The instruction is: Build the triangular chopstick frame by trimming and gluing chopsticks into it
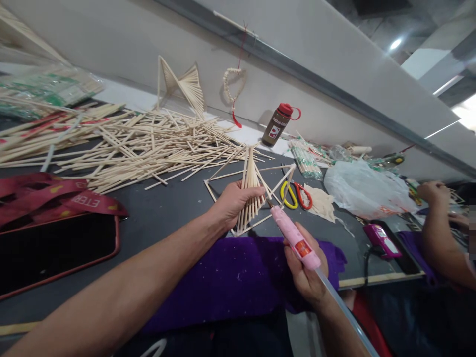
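Observation:
My left hand (234, 201) is closed on a frame of thin wooden sticks (250, 213), its thumb laid across a fan of slanting sticks. Straight sticks joined at the corners make up the outer part of this frame. In my right hand (308, 270) is a pink hot glue gun (293, 235), with a long clear glue stick (344, 307) running out of its back end. The gun's nozzle points at the fanned sticks, close to my left thumb; whether it touches them I cannot tell. Under my forearms lies a purple cloth (223, 282) along the table edge.
Loose wooden sticks (148, 144) are heaped at the back left, near a finished twisted stick model (182, 87). A bottle (277, 124), scissors (295, 195) and a plastic bag (368, 188) stand or lie beyond and right. A phone (55, 253) lies left. Another person's arm (441, 233) is far right.

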Available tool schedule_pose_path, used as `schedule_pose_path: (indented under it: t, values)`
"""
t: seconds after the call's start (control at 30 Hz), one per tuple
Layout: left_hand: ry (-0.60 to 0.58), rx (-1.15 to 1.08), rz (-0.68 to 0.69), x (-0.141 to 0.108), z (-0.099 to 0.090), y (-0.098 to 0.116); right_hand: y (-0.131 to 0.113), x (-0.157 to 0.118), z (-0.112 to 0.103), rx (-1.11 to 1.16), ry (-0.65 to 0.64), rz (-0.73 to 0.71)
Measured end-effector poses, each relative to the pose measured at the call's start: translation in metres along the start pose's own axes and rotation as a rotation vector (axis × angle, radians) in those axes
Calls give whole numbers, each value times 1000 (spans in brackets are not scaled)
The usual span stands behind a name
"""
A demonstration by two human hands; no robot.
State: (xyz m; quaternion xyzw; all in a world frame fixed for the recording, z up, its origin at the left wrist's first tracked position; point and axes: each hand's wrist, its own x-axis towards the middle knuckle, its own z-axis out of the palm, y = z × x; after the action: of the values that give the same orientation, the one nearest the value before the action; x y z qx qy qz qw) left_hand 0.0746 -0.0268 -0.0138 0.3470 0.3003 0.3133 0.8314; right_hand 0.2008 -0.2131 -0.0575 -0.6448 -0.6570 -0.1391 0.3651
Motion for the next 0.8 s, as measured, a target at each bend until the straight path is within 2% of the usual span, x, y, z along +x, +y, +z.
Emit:
schedule_pose_path:
  t: [0.3, 0.43, 0.53, 0.67, 0.8]
  values:
    - [-12, 18, -9, 0, -3, 0, -6, 1, -7, 128, 28, 69]
    - [-8, 22, -12, 1, -4, 0, -4, -1, -7, 168, 27, 165]
    - [-12, 24, -14, 1, -4, 1, -2, -2, -4, 286, 27, 287]
    - [-3, 46, -23, -1, -2, 2, 2, 7, -7, 676, 39, 568]
    - [38, 59, -27, -1, 0, 5, 20, 36, -23, 970, 270, 758]
